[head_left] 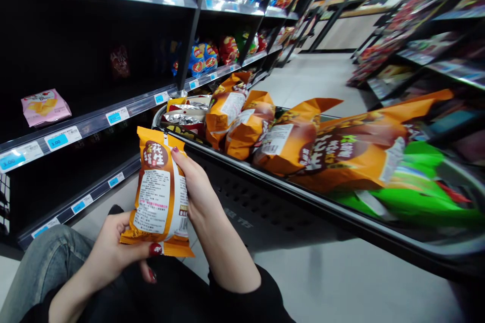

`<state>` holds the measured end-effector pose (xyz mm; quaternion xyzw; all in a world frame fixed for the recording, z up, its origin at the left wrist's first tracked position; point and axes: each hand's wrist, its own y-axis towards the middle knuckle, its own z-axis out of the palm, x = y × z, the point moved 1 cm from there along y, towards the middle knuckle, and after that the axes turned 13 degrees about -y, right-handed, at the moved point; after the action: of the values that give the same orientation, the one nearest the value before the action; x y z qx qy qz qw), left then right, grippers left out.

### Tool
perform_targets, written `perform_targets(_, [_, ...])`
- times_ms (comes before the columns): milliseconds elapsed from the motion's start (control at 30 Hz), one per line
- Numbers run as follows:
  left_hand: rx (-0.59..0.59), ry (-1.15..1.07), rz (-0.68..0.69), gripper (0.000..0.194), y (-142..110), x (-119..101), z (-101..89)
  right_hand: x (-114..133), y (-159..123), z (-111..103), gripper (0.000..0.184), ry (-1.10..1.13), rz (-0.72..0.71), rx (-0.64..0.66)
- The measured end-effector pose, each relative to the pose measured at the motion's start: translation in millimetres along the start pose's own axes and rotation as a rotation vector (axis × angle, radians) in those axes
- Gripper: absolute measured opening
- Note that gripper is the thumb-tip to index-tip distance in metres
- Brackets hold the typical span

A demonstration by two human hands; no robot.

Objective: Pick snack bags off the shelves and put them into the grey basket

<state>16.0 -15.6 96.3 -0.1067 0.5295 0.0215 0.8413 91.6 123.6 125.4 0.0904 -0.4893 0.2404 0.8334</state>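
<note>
An orange snack bag (157, 192) with a white printed label is held upright between my two hands, its text side facing me. My left hand (113, 250) grips the bottom edge, thumb in front and fingers behind. My right hand (195, 181) holds the upper right side, thumb on the front; its other fingers are hidden behind the bag. Just beyond, a black shopping basket (235, 186) carries several larger orange bags (288, 136), green packages (420, 197) and silver-topped packs (185, 118).
Dark store shelves (87, 133) with blue price tags run along the left. A pink snack packet (45, 107) lies on one shelf, and blue chip bags (202, 58) stand farther back. Blurred shelves (435, 60) line the right of the tiled aisle (314, 73).
</note>
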Motion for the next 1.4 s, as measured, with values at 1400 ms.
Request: perform_targets(1400, [-0.073, -0.341, -0.108, 0.033, 9.0, 5.0, -6.9, -2.7, 4.2, -4.9, 0.026, -0.096, 0.013, -0.051])
